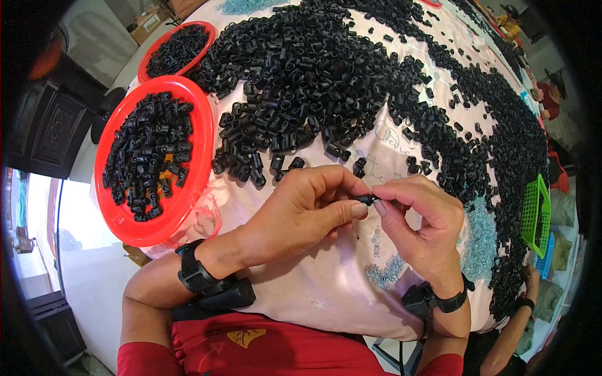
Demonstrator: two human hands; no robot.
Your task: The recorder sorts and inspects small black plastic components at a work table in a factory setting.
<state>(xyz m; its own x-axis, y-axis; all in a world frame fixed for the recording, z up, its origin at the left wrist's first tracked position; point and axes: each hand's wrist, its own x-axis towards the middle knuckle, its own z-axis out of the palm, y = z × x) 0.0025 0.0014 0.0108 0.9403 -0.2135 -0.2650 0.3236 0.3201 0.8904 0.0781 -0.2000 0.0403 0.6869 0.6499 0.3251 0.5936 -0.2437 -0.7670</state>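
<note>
Pink cloth (338,307) bears heaped black parts (295,75); your left hand (304,210) and right hand (426,222) both pinch one small piece (362,199).

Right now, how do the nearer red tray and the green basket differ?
The red tray is round; the green basket is longish. The red tray's rim is solid; the green basket's side has holes. The red tray stands at left, the green basket at right. Both are brightly coloured.

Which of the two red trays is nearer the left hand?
The larger red tray; the smaller red tray lies beyond it, farther from the left hand.
</note>
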